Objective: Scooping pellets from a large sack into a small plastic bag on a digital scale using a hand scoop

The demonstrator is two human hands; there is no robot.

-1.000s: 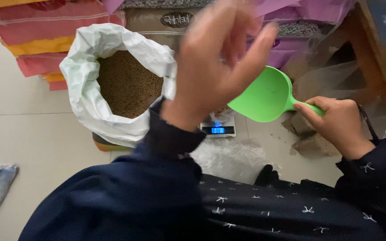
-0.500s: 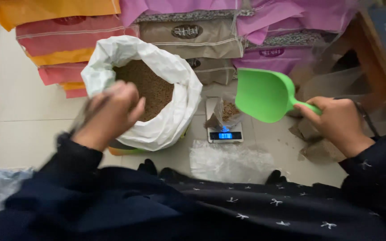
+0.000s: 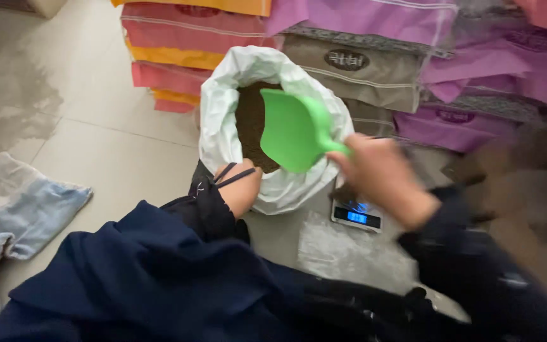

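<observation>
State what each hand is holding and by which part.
The right hand holds the green scoop by its handle, bowl over the open white sack of brown grain. The left hand grips the sack's near rim.

We see pale floor tiles [image 3: 96, 145] at nine o'clock, stacked pink, purple and orange sacks [image 3: 413, 38] at twelve, grey cloth [image 3: 14, 209] at eight

- Single view, head-worn camera, looks steeply down and forward over the wearer's own dark sleeves.
- Close range: open white sack [image 3: 273, 126] sits centre frame, small scale [image 3: 356, 214] just near-right of it.
- Far edge catches stacked coloured bags [image 3: 375, 57]; left shows bare floor tiles [image 3: 96, 145].
- No second view, so no shared part.
</observation>
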